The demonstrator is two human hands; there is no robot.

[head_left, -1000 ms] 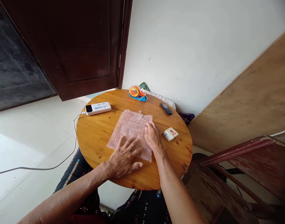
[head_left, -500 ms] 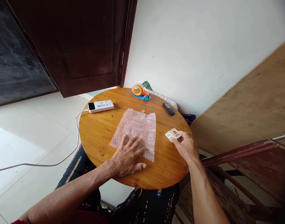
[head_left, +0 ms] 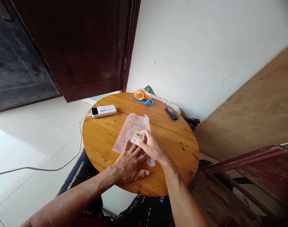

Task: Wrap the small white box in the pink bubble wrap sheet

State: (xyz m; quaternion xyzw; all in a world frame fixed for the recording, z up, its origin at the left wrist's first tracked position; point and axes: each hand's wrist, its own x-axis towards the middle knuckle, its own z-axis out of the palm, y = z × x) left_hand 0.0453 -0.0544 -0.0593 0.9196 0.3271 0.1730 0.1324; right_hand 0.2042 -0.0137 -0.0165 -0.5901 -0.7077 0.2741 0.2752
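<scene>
Table: a round wooden table (head_left: 98,138), its top yellow-brown with dark knots.
Room: pale tiled floor (head_left: 40,135), a dark red door (head_left: 92,47) at the left, a white wall (head_left: 193,47) behind, and a brown board (head_left: 254,94) leaning in from the right.
Far edge of table: an orange and blue tape dispenser (head_left: 144,97); to its right, a dark object (head_left: 171,113), blurred, so I cannot tell what it is.
Left part of table: a white device (head_left: 104,111), with a grey cable (head_left: 80,138) going down from it.
Bubble wrap: the sheet (head_left: 129,126) lies flat near the middle of the table.
Left hand: the hand (head_left: 131,165) is palm down, fingers a little spread, resting on the near part of the sheet.
Right hand: this hand (head_left: 153,148) pinches a small box (head_left: 137,137) between thumb and fingers.
Small box: above the sheet, just at the left fingertips; whether it touches them, I cannot tell.
</scene>
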